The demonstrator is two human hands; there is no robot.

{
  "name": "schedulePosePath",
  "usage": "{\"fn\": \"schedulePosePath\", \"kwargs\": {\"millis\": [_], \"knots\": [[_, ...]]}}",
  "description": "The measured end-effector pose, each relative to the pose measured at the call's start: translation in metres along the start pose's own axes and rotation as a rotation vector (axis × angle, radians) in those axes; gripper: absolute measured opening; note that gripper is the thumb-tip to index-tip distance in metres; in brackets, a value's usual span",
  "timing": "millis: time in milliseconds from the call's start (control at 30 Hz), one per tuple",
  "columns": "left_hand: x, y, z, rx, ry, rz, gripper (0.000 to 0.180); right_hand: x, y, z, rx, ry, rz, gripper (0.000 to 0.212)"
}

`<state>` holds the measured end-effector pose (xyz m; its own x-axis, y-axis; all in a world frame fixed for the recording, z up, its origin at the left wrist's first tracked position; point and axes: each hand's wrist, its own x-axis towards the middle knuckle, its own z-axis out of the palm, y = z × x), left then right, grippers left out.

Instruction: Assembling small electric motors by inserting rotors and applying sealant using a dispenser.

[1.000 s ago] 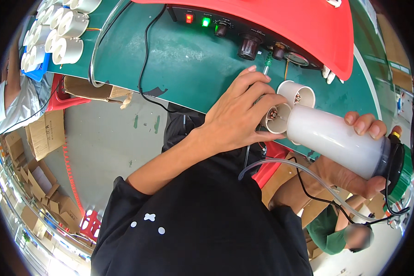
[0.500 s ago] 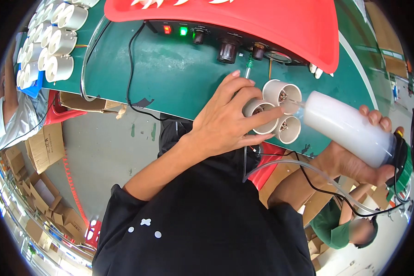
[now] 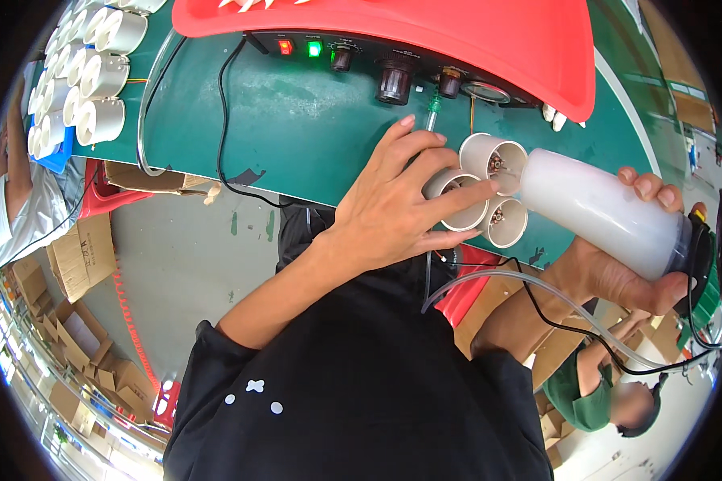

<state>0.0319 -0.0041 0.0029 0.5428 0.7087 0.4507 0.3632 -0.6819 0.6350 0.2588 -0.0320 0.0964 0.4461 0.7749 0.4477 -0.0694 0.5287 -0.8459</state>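
Three white round plastic cups with small copper-coloured parts inside stand together near the bench edge. My left hand (image 3: 397, 196) is closed about the left cup (image 3: 464, 210), its index finger lying across the rim. The far cup (image 3: 477, 152) and the near right cup (image 3: 507, 232) are beside it. My right hand (image 3: 618, 272) grips a large dispensing syringe (image 3: 598, 204), filled with something milky white, from below. The syringe lies tilted, its green-capped end at the right and its thin tip over the far cup's mouth. Whether anything flows from the tip, I cannot tell.
A black control box (image 3: 361, 68) with lit switches and knobs sits under a red tray (image 3: 393, 28). Many white cups (image 3: 100, 120) stand in rows at the far left. A clear hose (image 3: 553, 293) and black cable trail by my right forearm. Other people are at both sides.
The syringe in my right hand has shifted slightly left, bringing its tip closer over the far cup. My left hand keeps its place on the left cup.
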Motion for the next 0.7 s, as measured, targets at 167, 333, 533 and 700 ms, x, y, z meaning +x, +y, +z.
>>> {"fn": "schedulePosePath", "kwargs": {"millis": [167, 333, 533, 700], "knots": [[0.000, -0.001, 0.001, -0.014, 0.017, 0.007, 0.061, 0.001, -0.002, -0.003, -0.036, 0.005, -0.003, 0.088], [-0.001, -0.001, 0.001, -0.030, 0.030, 0.013, 0.058, -0.001, -0.003, 0.002, -0.019, 0.034, -0.002, 0.089], [-0.001, 0.001, 0.002, -0.042, 0.029, 0.003, 0.057, -0.001, -0.004, -0.006, -0.035, -0.013, 0.015, 0.091], [-0.003, 0.001, -0.003, 0.033, -0.015, -0.014, 0.063, -0.003, -0.024, -0.015, 0.208, -0.113, 0.071, 0.093]]}}
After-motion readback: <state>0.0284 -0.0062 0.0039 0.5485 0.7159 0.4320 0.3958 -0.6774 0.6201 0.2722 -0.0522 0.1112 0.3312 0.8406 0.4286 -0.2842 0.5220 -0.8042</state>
